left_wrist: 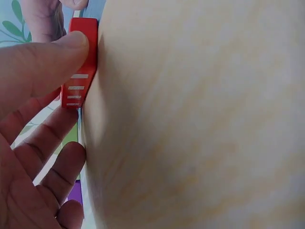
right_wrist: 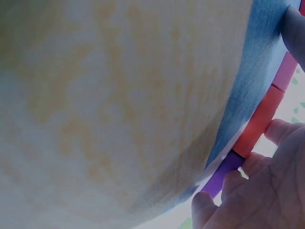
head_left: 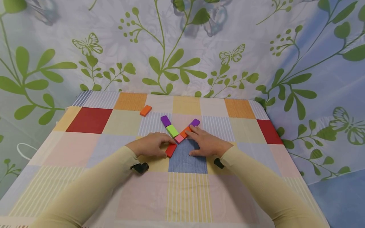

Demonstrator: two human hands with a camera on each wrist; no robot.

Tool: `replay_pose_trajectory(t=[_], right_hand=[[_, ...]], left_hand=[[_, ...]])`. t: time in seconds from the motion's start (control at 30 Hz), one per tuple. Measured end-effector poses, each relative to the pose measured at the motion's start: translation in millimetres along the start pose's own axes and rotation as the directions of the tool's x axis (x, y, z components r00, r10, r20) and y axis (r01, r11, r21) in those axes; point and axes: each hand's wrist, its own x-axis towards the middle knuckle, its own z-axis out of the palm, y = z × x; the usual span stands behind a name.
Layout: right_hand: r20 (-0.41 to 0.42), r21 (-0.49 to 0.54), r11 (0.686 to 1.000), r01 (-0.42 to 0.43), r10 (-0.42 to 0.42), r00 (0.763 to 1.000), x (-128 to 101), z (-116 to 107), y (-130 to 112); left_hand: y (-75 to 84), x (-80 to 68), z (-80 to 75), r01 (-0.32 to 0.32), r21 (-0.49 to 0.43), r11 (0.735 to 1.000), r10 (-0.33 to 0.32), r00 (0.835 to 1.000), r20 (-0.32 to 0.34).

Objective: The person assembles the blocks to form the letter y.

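Note:
Small coloured blocks lie flat in a V on the patchwork tablecloth (head_left: 91, 120): a purple block (head_left: 165, 120), a green block (head_left: 172, 130) and a pink block (head_left: 179, 138) make one arm. An orange block (head_left: 185, 131) and a second purple block (head_left: 195, 122) make the other. A red block (head_left: 171, 150) lies just below the pink one. My left hand (head_left: 155, 144) rests flat on the cloth, and its thumb (left_wrist: 43, 62) presses the red block's (left_wrist: 81, 62) side. My right hand (head_left: 203, 141) lies flat, with its fingertips against the orange block (right_wrist: 259, 121) and the purple block (right_wrist: 221, 174).
A lone orange block (head_left: 145, 110) lies apart at the back left of the V. A leaf-and-butterfly curtain (head_left: 182, 47) hangs right behind the table. The table's edges fall off at left and right (head_left: 282, 142).

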Motion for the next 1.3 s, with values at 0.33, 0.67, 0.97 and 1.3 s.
replay_pose_trajectory(t=[0.33,0.67,0.97,1.3], right_hand=[[0.01,-0.014,1.0,-0.021,0.022,1.0,0.8,0.1,-0.3],[0.01,-0.011,1.0,-0.018,0.018,1.0,1.0,0.6,-0.2],[0.013,-0.012,1.0,-0.017,0.018,1.0,1.3,0.8,0.7],[0.013,0.0,1.0,-0.01,0.01,1.0,-0.1,-1.5,-0.8]], left_hand=[[-3.8,2.1,1.9,0.028,0.01,1.0,-0.027,0.999,-0.033],[-2.1,3.2,1.0,0.016,0.019,1.0,-0.015,0.999,-0.051],[-0.6,4.8,1.5,0.026,0.02,0.999,-0.025,0.998,-0.056],[0.7,5.9,0.9,0.05,0.014,0.999,-0.049,0.998,-0.049]])
